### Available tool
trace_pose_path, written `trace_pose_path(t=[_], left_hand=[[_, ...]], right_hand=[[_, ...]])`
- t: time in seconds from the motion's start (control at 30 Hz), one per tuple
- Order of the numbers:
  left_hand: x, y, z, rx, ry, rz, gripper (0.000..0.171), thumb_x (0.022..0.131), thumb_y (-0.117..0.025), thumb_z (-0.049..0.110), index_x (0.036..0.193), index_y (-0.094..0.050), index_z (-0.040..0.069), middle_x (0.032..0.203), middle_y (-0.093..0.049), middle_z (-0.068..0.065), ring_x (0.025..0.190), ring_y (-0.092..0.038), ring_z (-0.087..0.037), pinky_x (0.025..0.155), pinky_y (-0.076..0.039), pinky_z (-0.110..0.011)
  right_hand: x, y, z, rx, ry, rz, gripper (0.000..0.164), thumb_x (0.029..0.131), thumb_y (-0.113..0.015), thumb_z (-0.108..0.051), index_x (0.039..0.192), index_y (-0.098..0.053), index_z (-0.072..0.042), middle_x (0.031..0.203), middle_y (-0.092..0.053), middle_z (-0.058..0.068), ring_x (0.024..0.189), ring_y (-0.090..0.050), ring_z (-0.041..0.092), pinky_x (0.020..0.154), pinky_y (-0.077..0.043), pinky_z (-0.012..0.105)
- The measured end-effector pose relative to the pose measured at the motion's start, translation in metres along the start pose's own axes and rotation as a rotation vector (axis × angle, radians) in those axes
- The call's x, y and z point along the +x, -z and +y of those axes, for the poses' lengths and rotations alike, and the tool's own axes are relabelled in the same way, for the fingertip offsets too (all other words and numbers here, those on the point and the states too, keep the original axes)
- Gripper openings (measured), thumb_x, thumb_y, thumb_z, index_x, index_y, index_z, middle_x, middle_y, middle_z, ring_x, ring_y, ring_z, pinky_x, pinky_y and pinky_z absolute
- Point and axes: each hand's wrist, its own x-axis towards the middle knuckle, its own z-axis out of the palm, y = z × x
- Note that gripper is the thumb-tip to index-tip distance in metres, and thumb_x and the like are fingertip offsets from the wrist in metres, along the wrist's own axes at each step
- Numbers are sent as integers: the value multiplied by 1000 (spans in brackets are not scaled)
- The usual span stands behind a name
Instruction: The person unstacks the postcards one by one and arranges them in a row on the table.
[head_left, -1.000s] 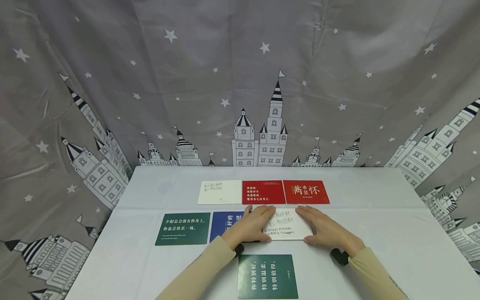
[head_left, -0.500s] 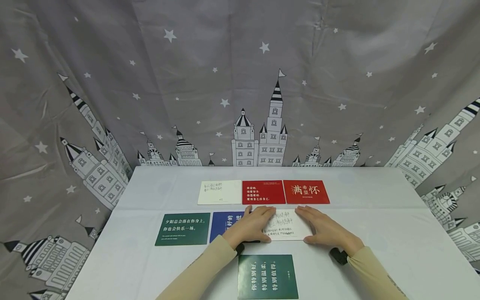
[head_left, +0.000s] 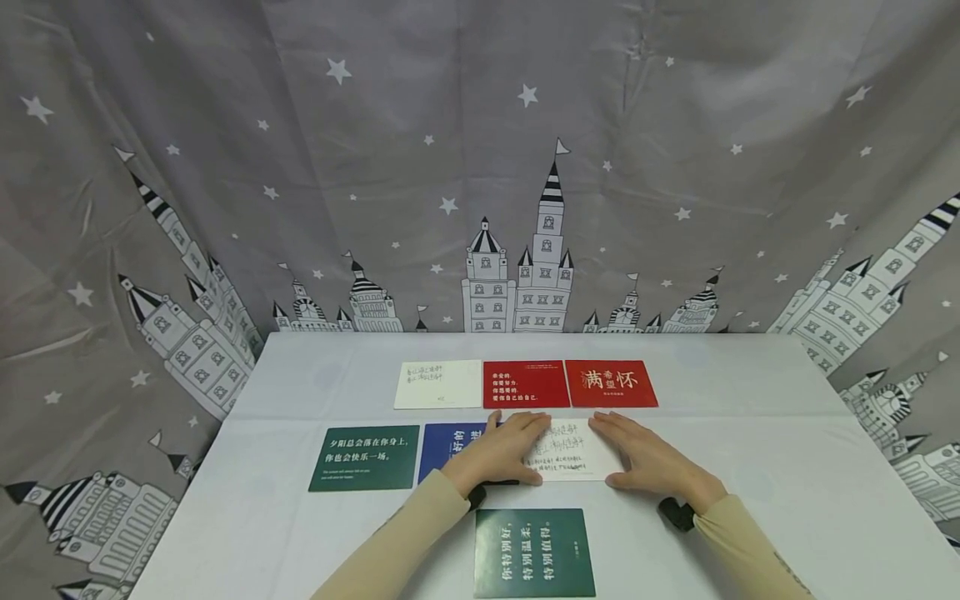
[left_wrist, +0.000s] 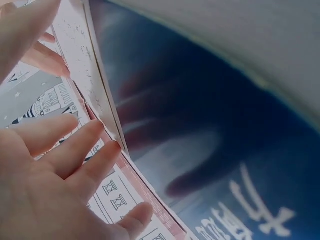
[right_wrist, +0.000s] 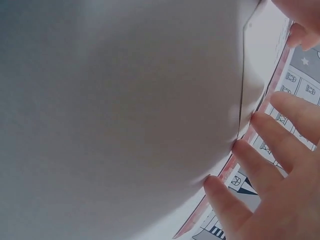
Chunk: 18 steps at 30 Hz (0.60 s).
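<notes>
A white card with handwriting lies flat on the table in the head view, between my two hands. My left hand has its fingertips at the card's left edge and covers part of the blue card beside it. At the right edge, my right hand touches the card with spread, slightly bent fingers. In the left wrist view the fingers reach over the seam between the blue and white cards. The right wrist view has the fingertips resting near the white card's corner.
Behind the hands lie another white handwritten card and two red cards side by side. One green card is at the left, another green card nearer the front. A grey castle-print curtain hangs behind the table.
</notes>
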Motion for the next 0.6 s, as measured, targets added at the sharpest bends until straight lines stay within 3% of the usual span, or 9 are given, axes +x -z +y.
trace_pose_path(t=[0.27,0.6], left_hand=[[-16,8,-9,-66,-39,29,84,81,-76,35,149,-34,9,150,-37,-5,139,-29,-21,111,-12,-58],[-63,23,-12,-166,-40,71,85,81,-76,34,149,-32,8,150,-36,-9,139,-29,-27,111,-11,-59]], right_hand=[[-2,-3,-4,-6,14,37,79,76,-78,-22,143,-41,-1,147,-37,18,135,-32,38,106,-29,55],[-16,0,-31,81,37,63,82,76,-80,-25,145,-39,-7,149,-35,15,135,-30,39,104,-31,58]])
